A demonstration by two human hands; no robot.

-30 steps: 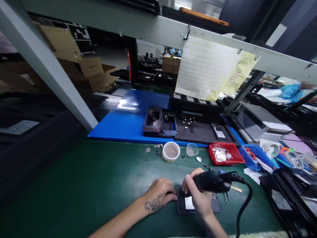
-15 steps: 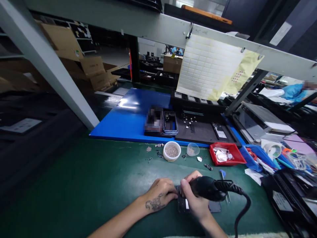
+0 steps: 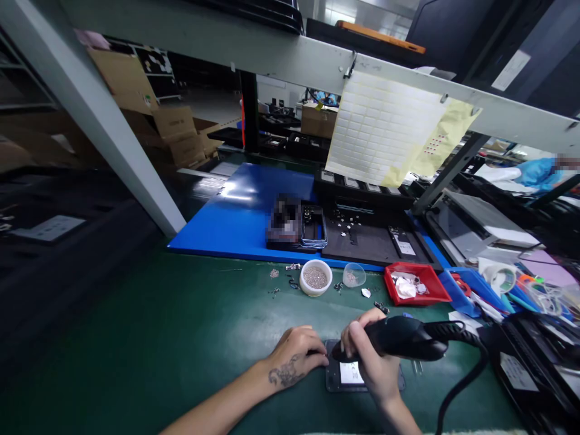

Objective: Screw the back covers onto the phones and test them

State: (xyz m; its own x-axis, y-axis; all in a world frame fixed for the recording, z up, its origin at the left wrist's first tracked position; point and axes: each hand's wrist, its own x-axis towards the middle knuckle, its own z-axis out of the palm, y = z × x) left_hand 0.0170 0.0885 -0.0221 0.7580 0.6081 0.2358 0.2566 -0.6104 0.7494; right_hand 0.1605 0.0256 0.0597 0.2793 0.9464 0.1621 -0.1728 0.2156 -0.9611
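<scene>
A dark opened phone lies flat on the green mat, its white battery label partly uncovered. My right hand is wrapped round a black corded electric screwdriver. The tool leans over the phone, its tip end low above the upper left part; whether it touches a screw cannot be made out. At the phone's left edge is my left hand, thumb and fingers drawn together on the rim. Tweezers lie right of the phone, partly hidden behind the screwdriver.
Beyond the hands stand a white tub of screws, a small clear cup and a red bin. A blue bin holds tools. Phone frames rest on a blue board. Label sheets hang from the shelf beam.
My right hand and the screwdriver have shifted slightly right, and the tool lies more level. More of the battery label shows. My left hand stays at the phone's edge. The view has tilted slightly.
</scene>
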